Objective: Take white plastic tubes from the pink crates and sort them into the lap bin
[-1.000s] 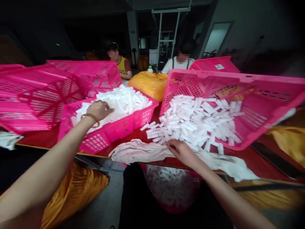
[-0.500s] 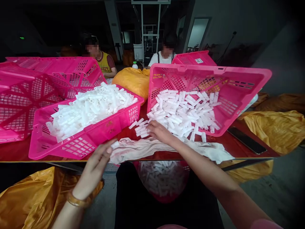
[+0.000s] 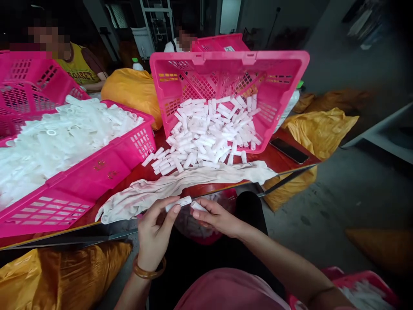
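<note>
White tube [image 3: 178, 204] at left: Because it looks like hollow plastic, it should be light, fairly stiff, perhaps slick, and best held across its middle; it slants above the person's lap, just off the near table edge. A small dark mark on it cannot be read.
Left hand [image 3: 153, 234]: thumb and fingers pinch that tube by its sides, its right end exposed.
Second tube [image 3: 197, 207] at right: likely to handle alike; its left end is beside the first, and whether they touch cannot be told.
Right hand [image 3: 221, 219]: thumb and fingers pinch this one, covering much of it.
White cloth [image 3: 180, 181]: crumpled along the near edge of the red table [image 3: 138, 173].
Tilted pink basket [image 3: 230, 56]: mouth toward the person, a tube heap [image 3: 209, 129] spilling out.
Left pink basket [image 3: 109, 183]: upright, heaped with similar tubes; brownish characters on its near wall, perhaps "18", are uncertain.
Smartphone [image 3: 290, 150]: lying at right, screen dark.
Far pink basket [image 3: 209, 44]: its white label [image 3: 229, 48] is too small to read.
Yellow top [image 3: 79, 64]: on a co-worker, far left; "RGARET" is legible.
</note>
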The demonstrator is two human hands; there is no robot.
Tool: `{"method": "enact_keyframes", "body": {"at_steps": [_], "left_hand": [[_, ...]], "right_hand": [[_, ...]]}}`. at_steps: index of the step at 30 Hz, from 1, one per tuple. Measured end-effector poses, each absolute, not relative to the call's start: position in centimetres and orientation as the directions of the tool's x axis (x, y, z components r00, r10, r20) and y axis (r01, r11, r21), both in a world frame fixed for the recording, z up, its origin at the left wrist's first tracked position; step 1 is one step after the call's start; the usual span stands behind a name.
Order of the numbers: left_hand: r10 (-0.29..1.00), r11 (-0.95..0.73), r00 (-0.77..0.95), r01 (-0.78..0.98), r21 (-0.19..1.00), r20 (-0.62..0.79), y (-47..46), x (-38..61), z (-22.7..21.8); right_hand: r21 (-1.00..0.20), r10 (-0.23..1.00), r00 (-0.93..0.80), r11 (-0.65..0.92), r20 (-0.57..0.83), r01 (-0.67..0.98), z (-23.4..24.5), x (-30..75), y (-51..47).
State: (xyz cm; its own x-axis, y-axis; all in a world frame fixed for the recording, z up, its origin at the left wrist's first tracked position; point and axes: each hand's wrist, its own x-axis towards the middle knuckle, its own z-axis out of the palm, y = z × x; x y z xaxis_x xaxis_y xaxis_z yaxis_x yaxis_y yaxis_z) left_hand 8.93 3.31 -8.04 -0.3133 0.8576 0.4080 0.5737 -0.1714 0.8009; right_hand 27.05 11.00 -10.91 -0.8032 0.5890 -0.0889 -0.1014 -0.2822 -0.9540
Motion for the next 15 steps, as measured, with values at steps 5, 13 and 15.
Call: {"method": "enact_keyframes", "body": {"at_steps": [5, 13, 15], "left_hand": [[0.904, -0.265, -0.071, 0.680, 0.684, 0.421, 2.6, 9.7, -8.2], [0.968, -0.091, -0.140, 0.572, 0.815, 0.206, 1.7, 11.3, -9.8], [0.968, -0.073, -0.173, 0.498, 0.864, 0.181, 1.9, 10.9, -9.8]], "right_hand": [[-0.939, 0.635, -0.753, 0.337, 0.173, 0.069, -11.3, 28.7, 11.0], [-0.809, 0.583, -0.778, 0.560, 0.232, 0.179, -12.2, 28.9, 10.2], [-0.889, 0.553, -0.813, 0.445, 0.180, 0.106, -12.0, 29.2, 10.5]]}}
